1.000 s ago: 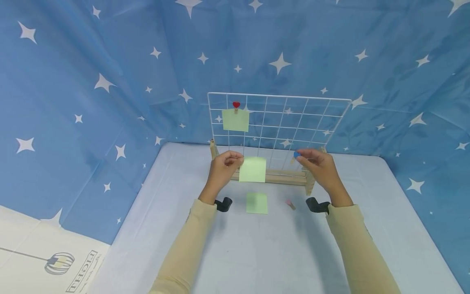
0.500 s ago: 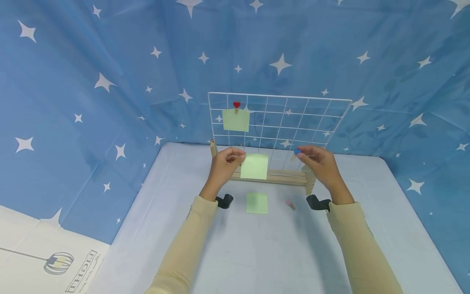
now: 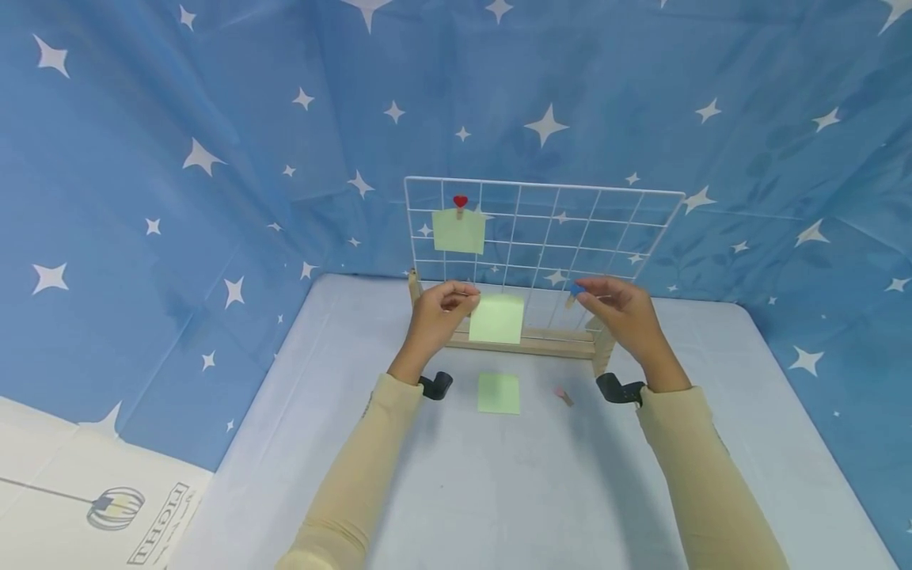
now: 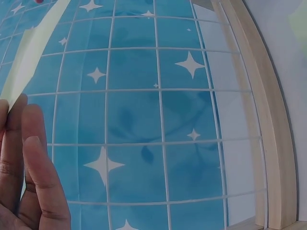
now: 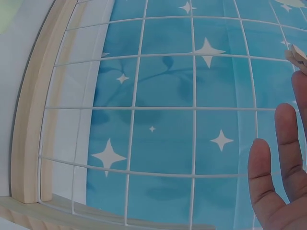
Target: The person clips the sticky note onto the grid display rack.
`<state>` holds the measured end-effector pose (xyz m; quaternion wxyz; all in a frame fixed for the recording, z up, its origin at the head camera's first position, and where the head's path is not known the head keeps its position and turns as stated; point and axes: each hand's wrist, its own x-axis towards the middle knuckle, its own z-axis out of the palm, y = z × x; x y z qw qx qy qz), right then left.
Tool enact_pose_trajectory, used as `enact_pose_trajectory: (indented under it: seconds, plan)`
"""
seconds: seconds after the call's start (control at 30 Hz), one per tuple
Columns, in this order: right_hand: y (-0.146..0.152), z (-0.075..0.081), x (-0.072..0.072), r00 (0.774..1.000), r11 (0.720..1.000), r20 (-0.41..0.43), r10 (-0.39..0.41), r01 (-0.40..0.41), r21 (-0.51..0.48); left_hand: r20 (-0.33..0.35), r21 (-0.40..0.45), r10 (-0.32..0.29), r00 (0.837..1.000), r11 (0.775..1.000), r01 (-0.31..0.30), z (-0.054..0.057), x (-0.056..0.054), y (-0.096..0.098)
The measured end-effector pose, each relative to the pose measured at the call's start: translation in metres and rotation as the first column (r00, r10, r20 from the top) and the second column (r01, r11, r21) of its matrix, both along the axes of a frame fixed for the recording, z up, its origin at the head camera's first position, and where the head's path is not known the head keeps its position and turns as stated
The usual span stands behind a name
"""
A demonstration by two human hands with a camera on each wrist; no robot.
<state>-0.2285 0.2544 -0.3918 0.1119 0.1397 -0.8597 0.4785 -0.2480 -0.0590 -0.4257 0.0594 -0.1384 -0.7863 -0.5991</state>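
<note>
My left hand point(image 3: 436, 321) pinches a pale green paper note point(image 3: 496, 319) by its upper left corner, in front of the wire grid point(image 3: 545, 188). From the side, the left wrist view shows the same note point(image 4: 29, 62) at the fingertips. A small wooden clothespin with a blue top point(image 3: 576, 290) is between the thumb and index finger of my right hand point(image 3: 627, 317); its wooden end point(image 5: 298, 57) appears in the right wrist view. Clothespin and note are apart. Another green note point(image 3: 458, 232) hangs upper left on the grid, under a red heart clothespin point(image 3: 460, 202).
On the white-covered table point(image 3: 513, 483) lie a green note point(image 3: 499, 394) and a pink-topped clothespin point(image 3: 564, 396). The grid stands on a wooden base point(image 3: 549, 346). Behind it hangs a blue star-patterned curtain point(image 3: 285, 95).
My left hand has raised the note a little and shifted it slightly right. The right hand, with the blue-topped clothespin, has risen slightly. Both grips are unchanged.
</note>
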Motion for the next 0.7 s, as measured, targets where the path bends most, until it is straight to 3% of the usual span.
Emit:
enact_pose_trajectory:
  seconds: [0.7]
  plan:
    - [-0.0038,0.0103,0.0000,1.000,0.999,-0.018,0.003,-0.002,0.046,-0.024,0.000,-0.009,1.000,1.000,0.009,0.0035,0.0004,0.0033]
